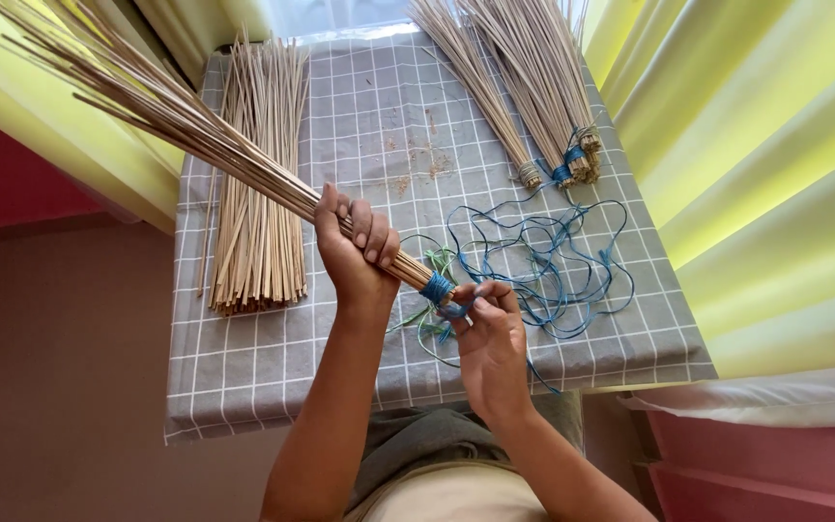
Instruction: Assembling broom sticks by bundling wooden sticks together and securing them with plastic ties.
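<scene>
Left hand (358,246) is clamping the stick bundle (195,126) near its butt, slanting it above the worktop (273,358), while right hand (490,333) is pinching blue cord (437,288), keeping the binding taut.

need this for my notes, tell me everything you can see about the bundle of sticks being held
The bundle of sticks is a sheaf of thin, pale tan straw-like stems, slanting from upper left down to lower right above the grey checked cloth. The left hand clasps it near its lower end. There a blue cord is wound tightly round it, and the right hand pinches the cord at the butt. The far ends fan out.
</scene>
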